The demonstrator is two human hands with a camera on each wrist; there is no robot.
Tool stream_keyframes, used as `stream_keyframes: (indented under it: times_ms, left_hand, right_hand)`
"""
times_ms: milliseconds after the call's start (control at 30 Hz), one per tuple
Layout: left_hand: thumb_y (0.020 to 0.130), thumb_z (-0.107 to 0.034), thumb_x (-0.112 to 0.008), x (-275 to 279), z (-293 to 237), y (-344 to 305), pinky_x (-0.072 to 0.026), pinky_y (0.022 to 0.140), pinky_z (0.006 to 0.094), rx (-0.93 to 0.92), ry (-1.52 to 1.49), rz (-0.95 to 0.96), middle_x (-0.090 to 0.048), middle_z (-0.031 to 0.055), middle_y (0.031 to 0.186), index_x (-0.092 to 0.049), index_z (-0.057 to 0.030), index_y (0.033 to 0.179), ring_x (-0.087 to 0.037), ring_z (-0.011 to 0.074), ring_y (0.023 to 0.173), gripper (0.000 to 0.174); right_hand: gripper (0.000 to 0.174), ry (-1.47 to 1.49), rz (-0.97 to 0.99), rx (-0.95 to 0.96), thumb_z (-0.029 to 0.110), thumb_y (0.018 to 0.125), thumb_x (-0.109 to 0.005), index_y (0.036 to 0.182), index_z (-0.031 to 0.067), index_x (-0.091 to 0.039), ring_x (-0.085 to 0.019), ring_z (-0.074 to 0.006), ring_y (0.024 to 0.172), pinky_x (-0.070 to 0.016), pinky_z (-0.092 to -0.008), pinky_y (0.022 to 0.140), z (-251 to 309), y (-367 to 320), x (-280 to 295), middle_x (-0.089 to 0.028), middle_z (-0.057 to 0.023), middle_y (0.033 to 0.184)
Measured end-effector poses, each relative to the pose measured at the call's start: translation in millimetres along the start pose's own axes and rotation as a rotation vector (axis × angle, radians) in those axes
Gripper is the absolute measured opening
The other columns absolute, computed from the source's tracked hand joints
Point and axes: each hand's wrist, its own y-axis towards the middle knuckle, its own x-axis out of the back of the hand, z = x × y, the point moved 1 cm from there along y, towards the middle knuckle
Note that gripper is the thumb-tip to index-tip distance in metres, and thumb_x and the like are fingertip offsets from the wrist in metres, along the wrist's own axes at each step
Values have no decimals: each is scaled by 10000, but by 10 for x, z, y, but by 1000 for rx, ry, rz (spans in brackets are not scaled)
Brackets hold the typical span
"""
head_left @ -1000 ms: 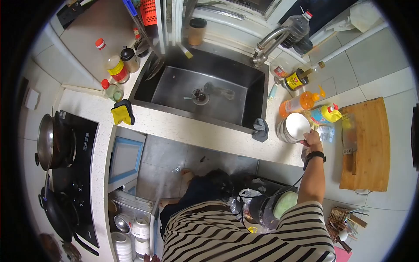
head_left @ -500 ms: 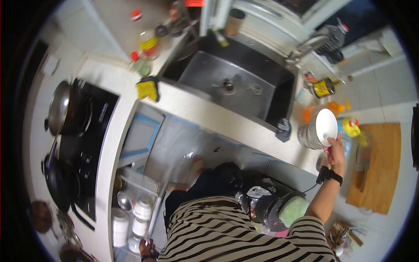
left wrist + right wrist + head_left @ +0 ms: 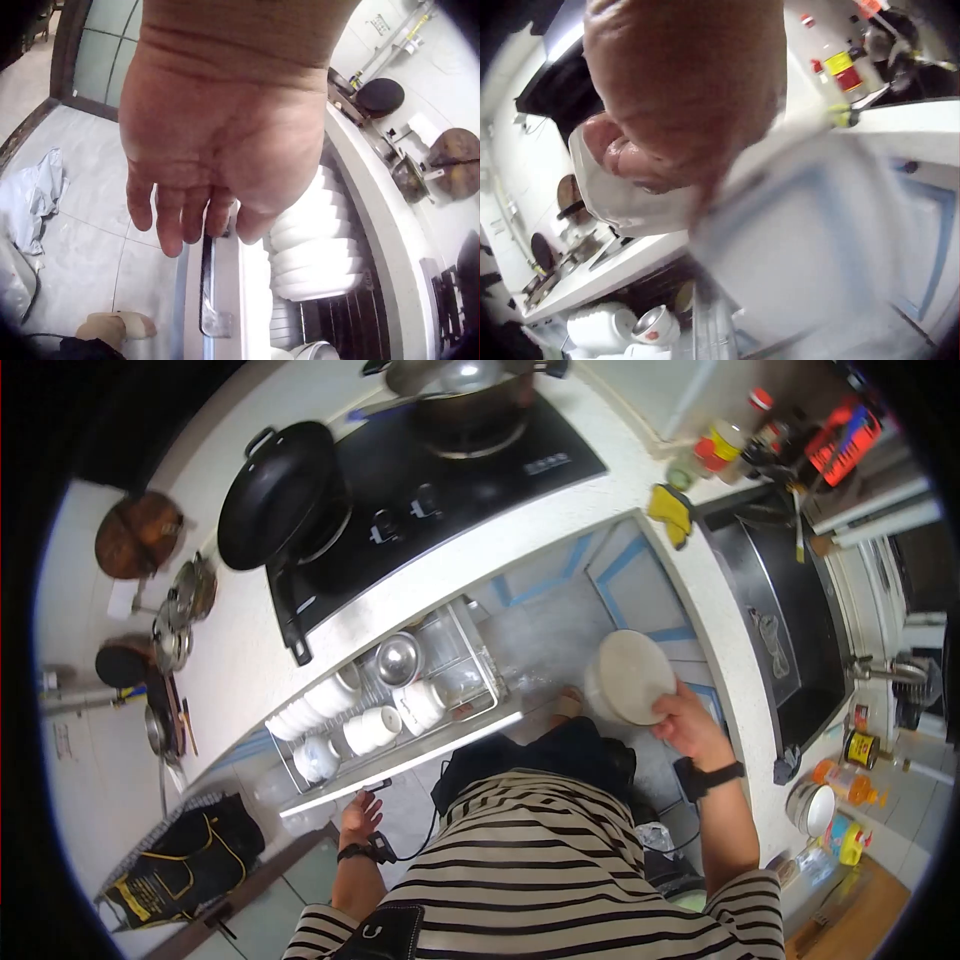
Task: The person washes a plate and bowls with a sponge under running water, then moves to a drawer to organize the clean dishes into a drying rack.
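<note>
A white bowl [image 3: 636,678] is pinched at its rim by my right hand [image 3: 694,732], above the floor between the drawer and the sink counter. In the right wrist view the fingers of that hand [image 3: 682,97] curl at the edge of the bowl [image 3: 634,206]. My left hand [image 3: 361,820] is beside the front of a pulled-out drawer [image 3: 400,760], fingers loosely extended. The left wrist view shows this hand [image 3: 225,142] over the drawer's handle [image 3: 207,292]; whether it touches is unclear. White bowls [image 3: 372,730] and a metal bowl [image 3: 400,659] stand in the drawer's wire rack.
Above the drawer is a cooktop [image 3: 400,525] with a black wok [image 3: 280,495] and a steel pan [image 3: 460,380]. The sink [image 3: 790,610] is at the right, with more stacked bowls [image 3: 811,809] and bottles beyond its near corner. A black bag [image 3: 190,860] lies lower left.
The view has swung left toward the cooktop and drawer. My right hand has lifted the bowl off the counter stack and carried it toward the drawer. More of the drawer shows now.
</note>
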Motion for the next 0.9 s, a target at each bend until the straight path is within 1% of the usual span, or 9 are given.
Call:
stream_keyframes:
  times_ms: [67,267,400,500,600,700,800,833,900]
  left_hand:
    - [911,-357,-524,191,92,-22,-349,967,456,-10,-63,-32,-427,80,1386,-342,-62,1373,-495,261,1165,578]
    - [914,-339,-508,857,523,41,-345,968,457,25,-205,-107,-409,100,1400,-318,-51,1388,-485,266,1180,586]
    - [914,-332,-490,1206,816,38,-354,959,450,80,-262,-155,-405,107,1403,-314,-52,1393,-491,271,1173,582]
    - [908,-334,-486,1331,941,14,-362,951,443,113,-268,-175,-407,107,1401,-319,-58,1393,-492,269,1171,583]
    - [901,-336,-491,1391,1074,29,-375,931,431,135,-295,-173,-431,99,1382,-340,-69,1381,-508,254,1147,570]
    - [899,-340,-496,1356,1061,-40,-384,906,418,150,-280,-198,-475,86,1332,-372,-75,1359,-528,235,1110,546]
    - [890,-331,-513,1378,1039,-79,-385,883,418,143,-257,-215,-506,73,1280,-403,-81,1338,-540,222,1079,525]
    - [885,-329,-520,1399,1039,-97,-385,878,420,143,-263,-225,-509,71,1271,-409,-83,1334,-542,221,1074,523]
    - [877,-325,-532,1456,1050,-137,-384,868,423,139,-273,-242,-517,66,1253,-422,-87,1326,-546,220,1063,521]
  right_hand:
    - [633,-104,102,-72,-13,746,-540,1334,115,-345,-493,-127,551,-418,-248,436,-184,345,-489,-537,-55,860]
    - [630,-371,324,-205,24,732,-586,1313,134,-367,-452,-92,523,-380,-216,436,-707,1062,-1864,-529,-29,815]
    - [696,-705,234,-244,147,710,-660,1337,144,-358,-529,-121,763,-449,-289,619,-1089,1542,-2229,-554,-64,917]
    - [795,-844,191,-163,257,668,-705,1347,69,-337,-503,-188,1048,-458,-338,798,-1264,1662,-2460,-550,-117,1081]
    - [818,-1121,172,29,300,645,-708,1304,-13,-338,-456,-305,1179,-448,-357,900,-1494,1844,-2587,-496,-218,1212]
    - [809,-1715,-62,106,331,637,-698,1279,-16,-348,-532,-383,1076,-444,-372,933,-1672,1882,-2862,-483,-281,1171]
    - [782,-1764,-69,93,328,637,-696,1250,-14,-352,-535,-422,1056,-462,-396,915,-1891,2054,-2944,-453,-328,1166]
    - [765,-1752,-113,65,338,659,-703,1235,-1,-332,-470,-418,1153,-438,-404,954,-1944,2077,-2989,-460,-326,1186]
    - [766,-1731,-150,11,329,659,-707,1243,6,-329,-475,-416,1151,-444,-406,947,-2027,2161,-3036,-451,-318,1193]
